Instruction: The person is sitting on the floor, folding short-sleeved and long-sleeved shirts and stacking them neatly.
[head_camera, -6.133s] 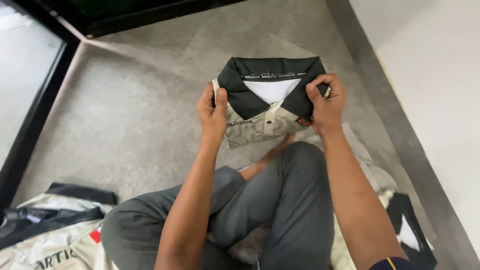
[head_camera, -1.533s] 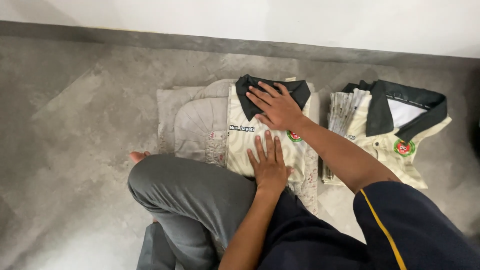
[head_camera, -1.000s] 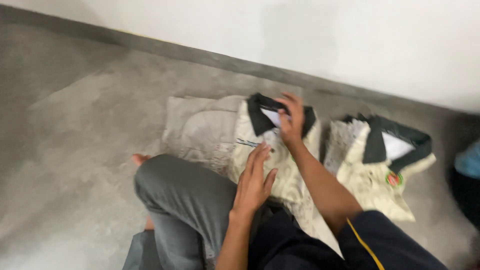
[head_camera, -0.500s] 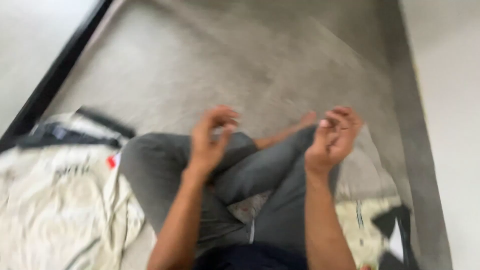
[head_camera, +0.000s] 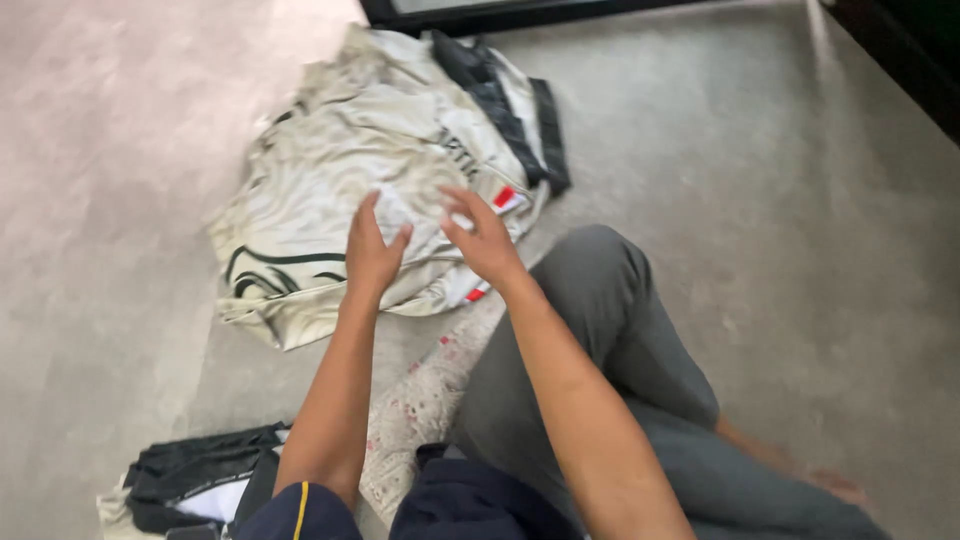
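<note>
Here, two hands (head_camera: 430, 245) over one crumpled shirt (head_camera: 330, 190)

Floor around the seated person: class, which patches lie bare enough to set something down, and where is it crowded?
Bare floor lies right of the bent knee, and more lies left of the crumpled shirt. It is crowded where both hands, left and right, reach the shirt, and by the folded shirt at bottom left.

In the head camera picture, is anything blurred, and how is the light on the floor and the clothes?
Head view: both hands, left hand and right hand, are smeared by motion over the cream patterned shirt, whose print is also soft; light is even and diffuse, with a pale glare on the grey floor at upper left and only faint shadows under the arms.
</note>
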